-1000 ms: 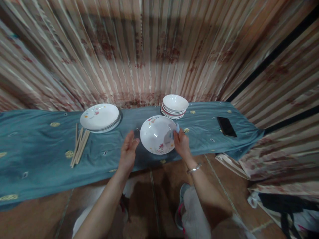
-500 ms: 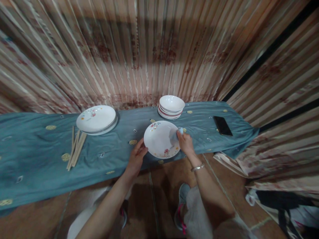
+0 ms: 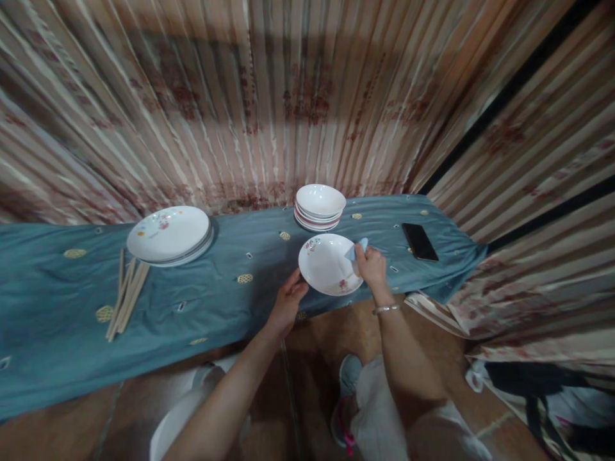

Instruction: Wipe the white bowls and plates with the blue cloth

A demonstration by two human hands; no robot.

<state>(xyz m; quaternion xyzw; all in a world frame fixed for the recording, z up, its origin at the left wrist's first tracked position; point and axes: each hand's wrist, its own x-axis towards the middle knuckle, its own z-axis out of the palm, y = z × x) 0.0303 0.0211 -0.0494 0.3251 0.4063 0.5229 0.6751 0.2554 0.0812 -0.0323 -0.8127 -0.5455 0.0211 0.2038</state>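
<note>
A white plate [image 3: 329,266] with small flowers on its rim is held above the front part of the table. My left hand [image 3: 289,301] grips its left edge, thumb on top and fingers partly hidden beneath. On the plate's right side, my right hand [image 3: 372,266] is closed around a light blue cloth [image 3: 356,249], part of which sticks out over the plate's surface. Behind the plate stands a stack of white bowls [image 3: 319,203], some with red bands.
A stack of flowered plates [image 3: 169,235] stands on the left of the teal tablecloth [image 3: 225,301], with several wooden chopsticks [image 3: 127,298] in front. A black phone [image 3: 419,241] lies at the right. A pleated curtain [image 3: 269,102] hangs close behind the table.
The plate and both hands have shifted right relative to the bowls. My right hand has risen a little with the cloth, which shows more clearly. The camera view has turned slightly.
</note>
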